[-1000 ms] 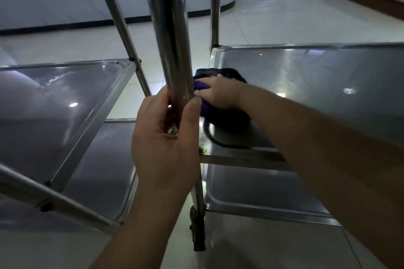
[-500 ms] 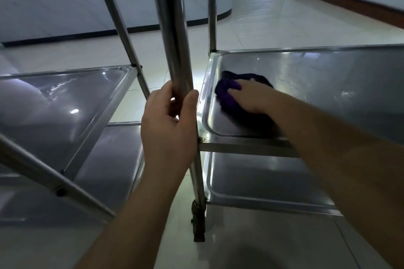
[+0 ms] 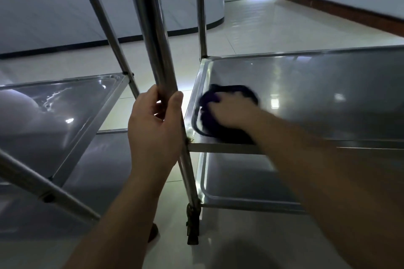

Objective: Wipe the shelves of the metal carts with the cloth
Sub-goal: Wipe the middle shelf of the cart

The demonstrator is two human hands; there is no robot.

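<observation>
Fingers and thumb of the left hand [image 3: 153, 131] curl round the shiny round steel post [image 3: 157, 54] at the near corner of the right-hand metal cart. Just right of that post, on the cart's middle stainless shelf [image 3: 317, 94], the right hand [image 3: 229, 111] presses down on a dark purple cloth [image 3: 209, 99], which lies bunched in the shelf's corner nearest the post; the hand is blurred, so its grip cannot be told. Below that shelf sits the lower shelf [image 3: 238, 181]. Left of the post stands a second metal cart [image 3: 65, 102].
</observation>
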